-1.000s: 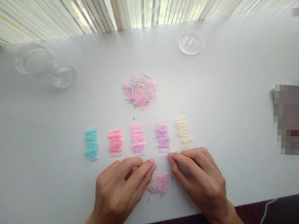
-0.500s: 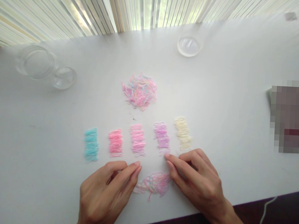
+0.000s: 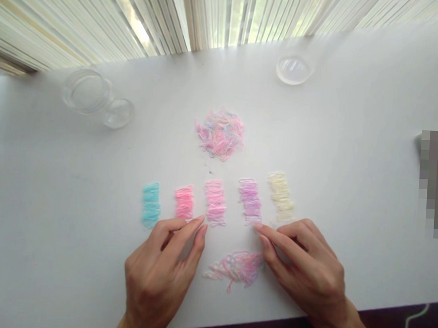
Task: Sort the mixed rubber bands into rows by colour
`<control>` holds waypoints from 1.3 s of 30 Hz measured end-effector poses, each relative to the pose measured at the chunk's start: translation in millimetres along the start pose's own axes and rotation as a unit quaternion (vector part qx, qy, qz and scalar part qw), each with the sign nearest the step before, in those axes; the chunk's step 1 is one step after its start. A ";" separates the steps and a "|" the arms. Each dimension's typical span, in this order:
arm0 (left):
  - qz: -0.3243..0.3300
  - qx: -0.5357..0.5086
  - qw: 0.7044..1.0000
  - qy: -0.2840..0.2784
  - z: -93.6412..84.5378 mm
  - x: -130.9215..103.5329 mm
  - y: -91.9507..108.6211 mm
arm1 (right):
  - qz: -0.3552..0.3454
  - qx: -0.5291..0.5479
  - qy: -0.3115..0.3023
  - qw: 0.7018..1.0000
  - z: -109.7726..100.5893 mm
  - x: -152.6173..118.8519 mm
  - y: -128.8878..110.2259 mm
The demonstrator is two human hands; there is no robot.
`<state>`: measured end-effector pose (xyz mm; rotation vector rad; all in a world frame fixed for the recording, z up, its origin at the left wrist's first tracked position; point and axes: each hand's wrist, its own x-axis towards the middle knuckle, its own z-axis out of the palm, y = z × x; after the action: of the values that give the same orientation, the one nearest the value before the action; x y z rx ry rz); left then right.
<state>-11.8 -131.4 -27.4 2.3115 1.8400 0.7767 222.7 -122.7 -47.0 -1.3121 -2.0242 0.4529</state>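
Note:
Thin pastel loops lie in separate stacked columns: blue (image 3: 151,204), coral pink (image 3: 184,201), light pink (image 3: 215,203), lilac (image 3: 251,200) and cream (image 3: 281,196). My left hand (image 3: 165,269) hovers at the lower ends of the two pink columns, its thumb and forefinger apart with nothing visible between them. At the bottom of the lilac column, the forefinger of my right hand (image 3: 305,266) rests by the lowest loop, the thumb a little apart below it. Between my hands is a loose heap of mixed loops (image 3: 239,267).
A larger pile of mixed pastel loops (image 3: 222,134) lies beyond the columns. Clear round containers (image 3: 86,92) (image 3: 118,113) stand at the far left, and a clear round dish (image 3: 293,69) at the back. A blurred-out object (image 3: 436,180) sits at the right edge of the white table.
My left hand has moved up toward the pink columns, and its pinched fingertips have parted. My right hand stays at the foot of the lilac column. The whole view has shifted slightly.

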 end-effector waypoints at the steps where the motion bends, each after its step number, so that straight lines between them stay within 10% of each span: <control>1: 0.003 0.005 1.000 0.002 0.4 1.2 0.3 | -0.001 0.002 0.002 1.000 -0.2 0.6 -0.2; 26: 0.061 0.035 0.997 -0.014 4.1 3.3 -0.2 | -0.001 0.023 0.016 1.000 -2.6 3.4 -2.8; 39: 0.094 -0.091 0.987 -0.099 18.0 -3.7 32.8 | -0.031 0.074 -0.050 0.996 -3.9 -3.7 -0.6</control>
<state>24.7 -139.4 -32.1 2.3693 1.4259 0.6754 226.0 -126.6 -45.1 -1.1536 -2.0639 0.6381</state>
